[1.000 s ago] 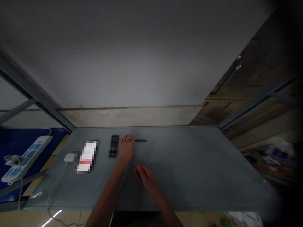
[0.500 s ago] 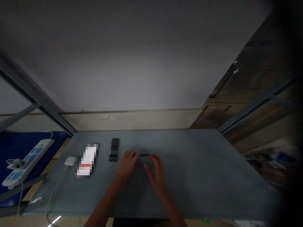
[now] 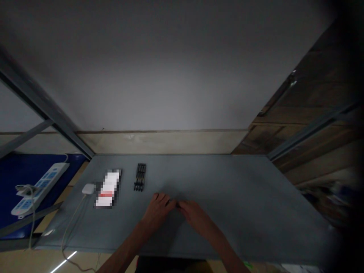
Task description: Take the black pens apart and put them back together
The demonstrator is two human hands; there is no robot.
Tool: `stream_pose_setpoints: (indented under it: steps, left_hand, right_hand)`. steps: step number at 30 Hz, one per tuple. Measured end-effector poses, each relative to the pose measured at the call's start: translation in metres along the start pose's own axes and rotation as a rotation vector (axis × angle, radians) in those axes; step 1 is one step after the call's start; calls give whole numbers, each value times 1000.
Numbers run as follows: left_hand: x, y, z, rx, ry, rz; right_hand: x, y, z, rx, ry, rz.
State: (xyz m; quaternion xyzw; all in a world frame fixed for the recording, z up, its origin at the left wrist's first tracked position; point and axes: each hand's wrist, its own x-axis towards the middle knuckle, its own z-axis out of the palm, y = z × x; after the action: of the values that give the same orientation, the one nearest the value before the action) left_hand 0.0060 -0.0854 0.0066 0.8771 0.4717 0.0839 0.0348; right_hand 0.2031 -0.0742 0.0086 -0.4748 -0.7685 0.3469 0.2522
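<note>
My left hand (image 3: 160, 207) is closed, fingertips pinching one end of a dark, slim, pen-like stick (image 3: 177, 205) just above the table. My right hand (image 3: 196, 217) is closed on its other end, so the fingertips of both hands nearly meet. Little of the stick shows; the fingers hide most of it. To the left and farther back lies a row of several short black pen-like pieces (image 3: 140, 177), set side by side.
A phone (image 3: 108, 188) with a blurred-out screen lies on the grey table (image 3: 241, 204), a white charger (image 3: 88, 188) and its cable beside it. A white power strip (image 3: 41, 189) rests on a blue surface at the left. Metal posts (image 3: 72, 134) rise at the table's back corners.
Both hands have come nearer to me and closer together. The right fingers, partly spread before, have closed around the stick, whose visible length has shrunk. The view has shifted slightly.
</note>
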Motion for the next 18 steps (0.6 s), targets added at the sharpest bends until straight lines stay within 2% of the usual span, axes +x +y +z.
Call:
stream_pose_setpoints:
  steps: [3, 6, 9, 11, 14, 18]
  left_hand:
    - [5, 0, 3, -12, 16, -49]
    - [9, -1, 6, -26, 29, -102]
    - [11, -4, 7, -49, 55, -167]
    - [14, -8, 8, -72, 74, -199]
    - [21, -15, 8, -111, 95, -228]
    - [33, -22, 10, -131, 111, -266]
  right_hand:
    - [2, -2, 3, -134, -8, -58]
    - [4, -2, 3, -150, 82, -62]
    - [11, 1, -1, -63, 130, 39]
    - [17, 4, -4, 47, 103, 95]
    - [29, 7, -9, 197, 73, 86]
    - [43, 11, -10, 290, 149, 68]
